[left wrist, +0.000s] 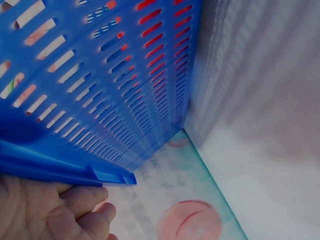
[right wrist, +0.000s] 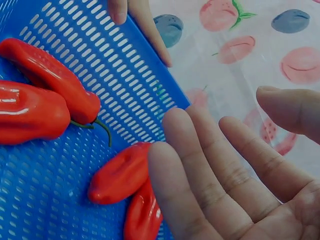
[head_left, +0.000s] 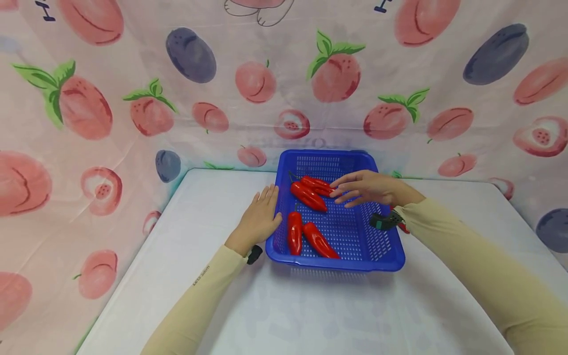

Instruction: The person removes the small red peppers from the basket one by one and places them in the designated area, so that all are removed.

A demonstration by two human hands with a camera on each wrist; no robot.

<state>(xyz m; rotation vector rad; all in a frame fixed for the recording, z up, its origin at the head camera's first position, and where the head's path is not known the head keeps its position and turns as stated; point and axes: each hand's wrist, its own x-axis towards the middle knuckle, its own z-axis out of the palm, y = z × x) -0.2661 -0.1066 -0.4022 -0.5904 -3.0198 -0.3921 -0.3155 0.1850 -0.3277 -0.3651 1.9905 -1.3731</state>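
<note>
A blue perforated plastic basket (head_left: 341,266) holds several glossy red peppers. A pair with thin green stems, one pepper (head_left: 307,196) in front of another (head_left: 314,184), lies toward the back left. Two more, a pepper (head_left: 295,234) and its neighbour (head_left: 320,241), lie at the front left. My left hand (head_left: 258,217) holds the basket's left rim, thumb over the inside and fingers along the outside; the left wrist view shows its fingers (left wrist: 85,202) against the rim. My right hand (head_left: 368,189) hovers over the basket's right side, fingers spread, holding nothing, its fingertips near the back peppers.
Outside the basket's right edge, a red object (head_left: 403,227) is mostly hidden behind my right wrist. The basket stands on a white table (head_left: 208,212). A fruit-printed cloth (head_left: 266,44) hangs behind the table and along its left side.
</note>
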